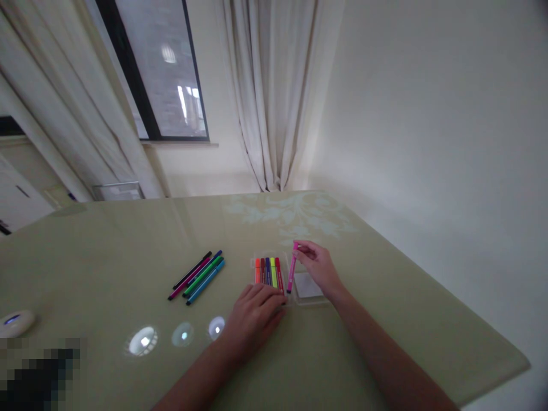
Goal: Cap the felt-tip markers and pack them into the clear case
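Note:
My right hand (315, 265) pinches a pink marker (292, 274) near its upper end and holds it nearly upright, dark tip down, over the right part of the clear plastic case (314, 303). Several markers stand side by side in the case's left half, among them an orange marker (257, 269), a yellow marker (273, 271) and a red marker (279, 274). Across their lower ends lies my left hand (257, 311), palm down with fingers stretched out, hiding that part of the case. A pale card or insert (307, 285) shows in the right half.
To the left, several loose markers lie in a slanted bunch, with a green marker (203, 277) and a blue marker (205, 282) among them. A white rounded object (16, 324) sits at the table's left. The glossy table (128, 245) meets a wall (428, 142) on the right.

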`<move>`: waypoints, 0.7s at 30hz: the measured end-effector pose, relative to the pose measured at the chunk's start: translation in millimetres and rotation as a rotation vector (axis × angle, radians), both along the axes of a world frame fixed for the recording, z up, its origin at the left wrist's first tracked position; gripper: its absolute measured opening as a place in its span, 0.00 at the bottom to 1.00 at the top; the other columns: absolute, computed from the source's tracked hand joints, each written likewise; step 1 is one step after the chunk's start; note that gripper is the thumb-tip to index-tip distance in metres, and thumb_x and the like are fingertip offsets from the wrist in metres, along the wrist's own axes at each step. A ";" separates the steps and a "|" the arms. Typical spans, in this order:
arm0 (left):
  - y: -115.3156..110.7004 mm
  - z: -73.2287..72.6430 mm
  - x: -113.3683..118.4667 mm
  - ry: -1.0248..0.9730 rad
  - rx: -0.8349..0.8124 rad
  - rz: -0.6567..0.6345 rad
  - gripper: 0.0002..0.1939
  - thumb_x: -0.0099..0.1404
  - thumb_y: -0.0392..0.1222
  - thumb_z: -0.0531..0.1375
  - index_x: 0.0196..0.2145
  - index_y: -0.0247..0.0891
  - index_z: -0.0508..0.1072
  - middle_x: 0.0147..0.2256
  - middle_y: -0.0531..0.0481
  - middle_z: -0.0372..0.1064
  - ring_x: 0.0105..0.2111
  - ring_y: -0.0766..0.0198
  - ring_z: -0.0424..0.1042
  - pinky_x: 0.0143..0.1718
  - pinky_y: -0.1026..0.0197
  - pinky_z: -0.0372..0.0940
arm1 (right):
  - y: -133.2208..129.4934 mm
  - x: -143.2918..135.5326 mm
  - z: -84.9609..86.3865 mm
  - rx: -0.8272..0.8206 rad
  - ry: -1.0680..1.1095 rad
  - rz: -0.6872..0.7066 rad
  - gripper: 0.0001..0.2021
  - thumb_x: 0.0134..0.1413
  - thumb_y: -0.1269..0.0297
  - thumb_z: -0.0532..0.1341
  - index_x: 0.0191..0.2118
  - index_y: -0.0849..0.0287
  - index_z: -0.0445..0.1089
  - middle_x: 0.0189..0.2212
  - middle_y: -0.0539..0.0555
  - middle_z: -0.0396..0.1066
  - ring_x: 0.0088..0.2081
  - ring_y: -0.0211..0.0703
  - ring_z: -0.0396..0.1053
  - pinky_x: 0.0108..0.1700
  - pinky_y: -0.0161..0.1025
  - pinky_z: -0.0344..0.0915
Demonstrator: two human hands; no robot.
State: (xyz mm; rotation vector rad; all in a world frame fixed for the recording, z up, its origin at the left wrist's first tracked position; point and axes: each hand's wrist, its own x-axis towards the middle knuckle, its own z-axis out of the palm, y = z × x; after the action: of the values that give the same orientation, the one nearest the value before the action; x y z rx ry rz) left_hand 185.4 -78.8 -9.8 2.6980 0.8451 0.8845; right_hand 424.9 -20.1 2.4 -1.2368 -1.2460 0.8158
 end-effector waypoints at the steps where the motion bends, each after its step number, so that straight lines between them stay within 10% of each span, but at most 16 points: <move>1: 0.0 -0.4 1.2 0.027 0.004 0.007 0.13 0.74 0.38 0.60 0.54 0.44 0.73 0.51 0.47 0.77 0.50 0.53 0.74 0.51 0.49 0.67 | 1.0 -1.5 -2.6 -0.004 -0.040 0.016 0.18 0.50 0.57 0.70 0.47 0.59 0.80 0.35 0.56 0.80 0.37 0.48 0.78 0.43 0.45 0.75; 21: 1.3 -4.7 5.9 0.203 0.002 0.093 0.23 0.73 0.31 0.58 0.61 0.49 0.71 0.58 0.46 0.72 0.56 0.52 0.71 0.57 0.45 0.66 | -9.5 -14.8 -1.4 0.028 -0.680 0.155 0.12 0.60 0.72 0.66 0.47 0.56 0.82 0.45 0.59 0.77 0.46 0.48 0.76 0.54 0.46 0.71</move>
State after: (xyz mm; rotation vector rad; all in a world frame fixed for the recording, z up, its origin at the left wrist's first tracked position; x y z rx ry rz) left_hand 191.3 -77.5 -14.5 2.8046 1.0178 0.6347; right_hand 410.1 -29.6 1.0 -1.4653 -1.9075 0.4865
